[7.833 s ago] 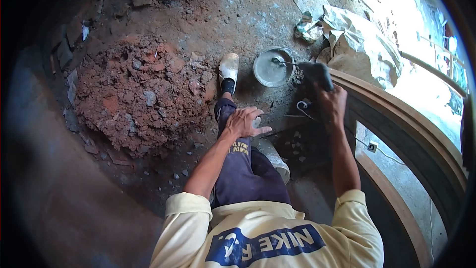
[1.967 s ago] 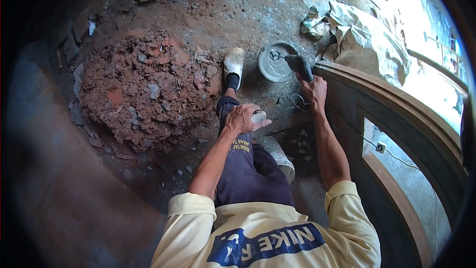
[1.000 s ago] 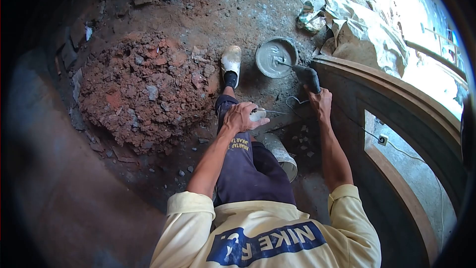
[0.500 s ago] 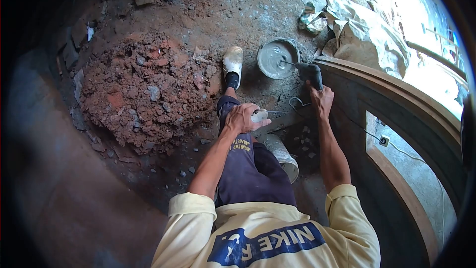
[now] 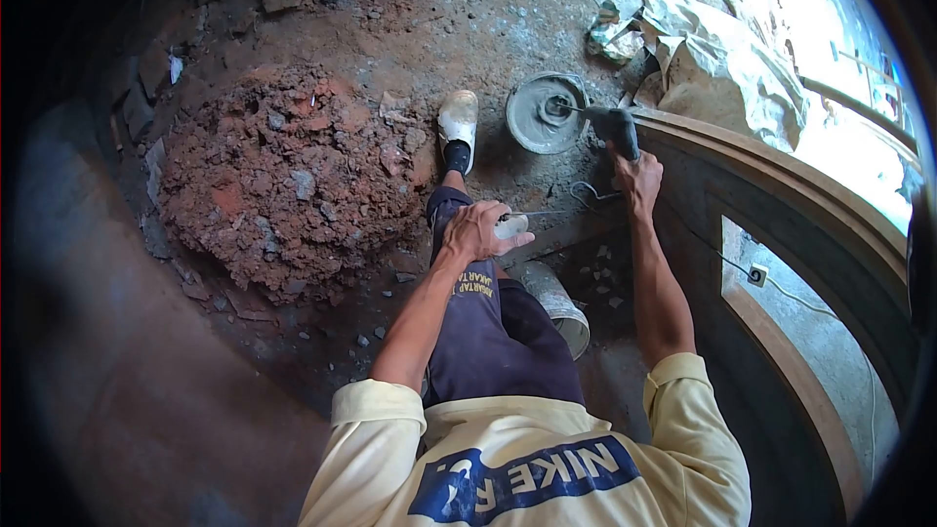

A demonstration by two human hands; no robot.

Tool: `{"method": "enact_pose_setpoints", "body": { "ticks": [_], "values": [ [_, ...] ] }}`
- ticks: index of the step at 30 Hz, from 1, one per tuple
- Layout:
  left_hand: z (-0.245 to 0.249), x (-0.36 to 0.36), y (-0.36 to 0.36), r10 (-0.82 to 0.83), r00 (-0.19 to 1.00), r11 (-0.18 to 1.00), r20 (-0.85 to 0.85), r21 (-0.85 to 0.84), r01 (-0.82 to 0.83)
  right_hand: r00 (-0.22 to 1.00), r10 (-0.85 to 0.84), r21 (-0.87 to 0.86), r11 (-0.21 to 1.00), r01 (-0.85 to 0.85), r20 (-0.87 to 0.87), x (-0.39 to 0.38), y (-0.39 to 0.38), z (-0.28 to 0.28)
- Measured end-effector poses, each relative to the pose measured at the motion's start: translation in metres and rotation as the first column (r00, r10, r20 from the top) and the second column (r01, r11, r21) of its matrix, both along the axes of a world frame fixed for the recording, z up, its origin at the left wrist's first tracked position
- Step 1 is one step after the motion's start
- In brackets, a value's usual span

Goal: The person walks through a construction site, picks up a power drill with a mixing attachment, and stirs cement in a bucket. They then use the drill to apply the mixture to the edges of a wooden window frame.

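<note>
My right hand (image 5: 639,181) is closed around the handle of a dark power drill (image 5: 613,127). A thin mixing rod (image 5: 574,108) runs from the drill into a round bucket (image 5: 511,127) of wet grey cement (image 5: 542,132), whose surface is swirled around the rod. My left hand (image 5: 476,230) lies curled at my knee, by a rounded whitish piece (image 5: 510,225) that I cannot identify. From its fingers a thin grey cord or wire (image 5: 556,213) stretches right, near a loop (image 5: 584,192) below the drill. What the palm holds is hidden.
Left of my white shoe (image 5: 457,122) is a heap of reddish rubble (image 5: 283,185). A whitish bucket (image 5: 558,307) lies tipped beside my leg. On the right stand a wooden frame (image 5: 771,156) and a plug (image 5: 756,275) on a cable. Crumpled sacking (image 5: 732,68) lies behind.
My right hand and the drill have shifted slightly right and tilted. The cement's surface is more deeply swirled. The thin cord or wire looks straighter; my left hand has stayed put.
</note>
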State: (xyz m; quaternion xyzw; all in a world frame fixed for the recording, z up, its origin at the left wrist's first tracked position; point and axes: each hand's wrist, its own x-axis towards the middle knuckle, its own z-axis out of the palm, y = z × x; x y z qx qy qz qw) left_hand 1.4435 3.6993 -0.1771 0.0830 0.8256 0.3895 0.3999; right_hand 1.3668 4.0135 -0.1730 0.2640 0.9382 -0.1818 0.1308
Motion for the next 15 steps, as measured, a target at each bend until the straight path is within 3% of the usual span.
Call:
{"method": "enact_pose_setpoints", "body": {
  "ticks": [9, 11, 13, 15],
  "values": [
    [0.0, 0.024, -0.017, -0.009, 0.996, 1.0, -0.092, -0.012, 0.008, 0.992, 0.125, -0.031, 0.992, -0.124, 0.031, -0.004, 0.002, -0.006],
    [-0.003, 0.023, -0.024, 0.014, 0.986, 0.999, -0.166, 0.049, -0.006, 0.988, 0.14, -0.037, 0.989, -0.143, -0.066, 0.001, 0.002, -0.016],
    [0.001, 0.028, -0.029, -0.021, 0.997, 0.997, -0.075, -0.077, 0.015, 0.997, 0.051, -0.053, 0.997, -0.054, -0.054, 0.0, -0.004, -0.018],
    [-0.003, 0.028, -0.027, -0.001, 0.995, 0.998, -0.098, -0.059, -0.005, 0.999, 0.005, -0.082, 0.997, -0.009, -0.042, 0.004, -0.002, -0.023]
  ]
}}
